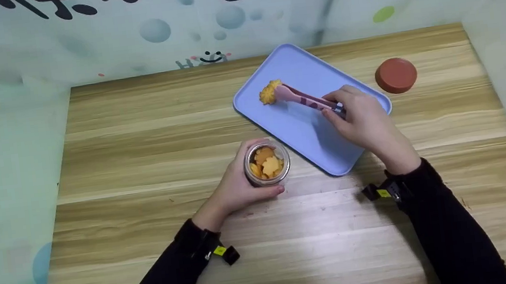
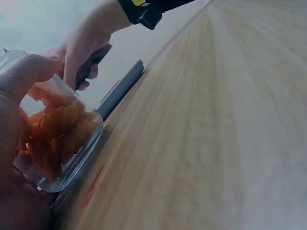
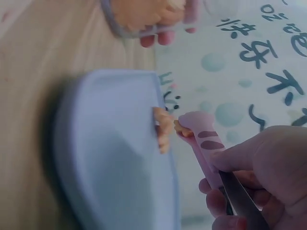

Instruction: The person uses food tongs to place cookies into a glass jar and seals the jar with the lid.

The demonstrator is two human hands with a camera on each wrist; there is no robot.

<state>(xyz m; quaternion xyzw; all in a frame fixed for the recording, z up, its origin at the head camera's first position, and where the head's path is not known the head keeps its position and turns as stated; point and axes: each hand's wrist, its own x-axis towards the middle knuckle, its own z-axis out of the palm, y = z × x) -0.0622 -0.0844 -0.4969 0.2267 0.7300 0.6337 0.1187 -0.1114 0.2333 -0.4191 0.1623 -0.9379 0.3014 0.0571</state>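
Observation:
My left hand [image 1: 239, 184] grips a clear jar [image 1: 250, 180] of flower-shaped orange biscuits [image 1: 269, 165]; the left wrist view shows the thumb over the jar [image 2: 79, 165]. Pink tongs [image 1: 305, 99] are pinched in my right hand [image 1: 364, 117], above the blue tray [image 1: 325, 152]. In the right wrist view, the tips of the tongs [image 3: 206, 139] hold a biscuit [image 3: 183, 129] just off the tray, beside other biscuits [image 3: 163, 129] on it. In the head view these biscuits [image 1: 268, 94] lie near the tray's upper left side.
A round red lid [image 1: 396, 75] lies on the wooden table [image 1: 138, 140], right of the tray. Printed light-coloured sheets [image 1: 201, 24] stand along the back and both sides. The jar is close to the tray's lower left edge.

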